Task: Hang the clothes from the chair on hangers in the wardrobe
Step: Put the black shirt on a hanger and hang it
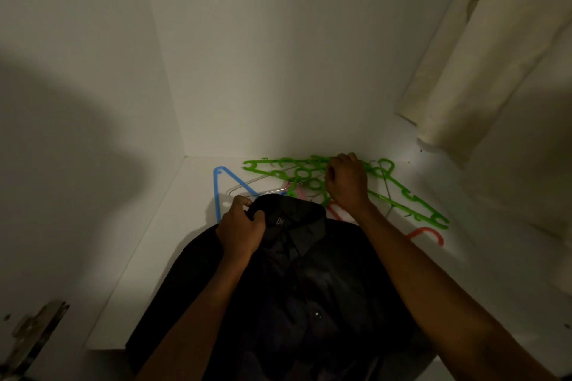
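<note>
A black button-up shirt (309, 281) lies on the white wardrobe floor (148, 241), collar pointing away from me. My left hand (241, 229) grips the left side of the collar. Beyond the collar my right hand (346, 182) reaches into a pile of green plastic hangers (411, 198), its fingers curled round one of them. A blue hanger (218, 192) lies left of the pile, thin wire hangers and a pink one under it, and a red hanger (428, 233) at the right.
White wardrobe walls (263, 56) enclose the space at the left and back. A cream garment (483, 71) hangs at the upper right. A metal door hinge (34, 331) shows at the lower left.
</note>
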Demonstrator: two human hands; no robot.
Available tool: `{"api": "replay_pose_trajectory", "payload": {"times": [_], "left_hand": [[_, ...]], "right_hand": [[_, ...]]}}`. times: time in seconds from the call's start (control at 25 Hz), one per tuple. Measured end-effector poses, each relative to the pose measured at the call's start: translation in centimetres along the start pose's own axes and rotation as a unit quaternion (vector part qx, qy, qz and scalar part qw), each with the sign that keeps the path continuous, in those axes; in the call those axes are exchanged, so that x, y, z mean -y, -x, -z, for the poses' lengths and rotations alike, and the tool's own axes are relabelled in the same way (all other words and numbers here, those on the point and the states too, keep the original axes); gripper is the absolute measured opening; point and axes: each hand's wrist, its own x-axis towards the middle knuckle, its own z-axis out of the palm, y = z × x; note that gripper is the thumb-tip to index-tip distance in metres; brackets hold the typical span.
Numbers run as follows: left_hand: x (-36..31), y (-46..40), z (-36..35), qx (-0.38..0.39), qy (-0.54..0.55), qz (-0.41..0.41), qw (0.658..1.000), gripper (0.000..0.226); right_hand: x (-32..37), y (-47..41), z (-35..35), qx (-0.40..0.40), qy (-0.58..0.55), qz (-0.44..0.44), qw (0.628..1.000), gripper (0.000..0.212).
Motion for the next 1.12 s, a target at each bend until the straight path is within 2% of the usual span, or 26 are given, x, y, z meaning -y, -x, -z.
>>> {"api": "replay_pose_trajectory", "payload": {"times": [0.04,0.12,0.2,0.32,0.44,0.6,0.76,0.96,1.12], "left_hand": [[0.0,-0.1,0.1,0.001,0.005,-0.003,1.0,0.027],[0.1,-0.3,0.0,-0.001,-0.005,-0.01,1.0,0.025],[0.3,-0.3,0.0,-0.005,-0.017,-0.024,1.0,0.031],[0.4,-0.3,-0.1,-0.034,-0.01,-0.043,0.998,0.037],[0.1,0.2,0.1,-0.1,0.016,-0.079,0.992,0.043],[0.5,0.5,0.2,-0.124,0.055,-0.123,0.983,0.042],[0.6,0.6,0.3,-0.125,0.09,-0.131,0.979,0.039],[0.6,0.6,0.4,-0.129,0.076,-0.148,0.978,0.037],[0.6,0.7,0.3,-0.116,0.079,-0.151,0.979,0.033]], "right_hand": [[-0.3,-1.2,-0.5,0.049,0.01,0.002,0.999,0.015],[-0.8,-3.1,-1.5,0.206,0.053,-0.002,0.977,0.032],[-1.2,-4.0,-2.3,0.299,0.093,0.003,0.95,0.032],[-2.1,-4.5,-1.9,0.305,0.002,-0.012,0.952,0.025],[-2.9,-5.3,0.2,0.343,-0.082,-0.037,0.935,0.026],[-3.2,-7.9,3.8,0.407,-0.032,0.017,0.913,0.016],[-3.0,-11.0,8.3,0.412,-0.015,0.037,0.911,0.009],[-4.2,-10.5,8.5,0.33,0.002,-0.044,0.943,0.012],[-4.5,-7.7,6.2,0.344,-0.091,-0.156,0.922,0.013]]}}
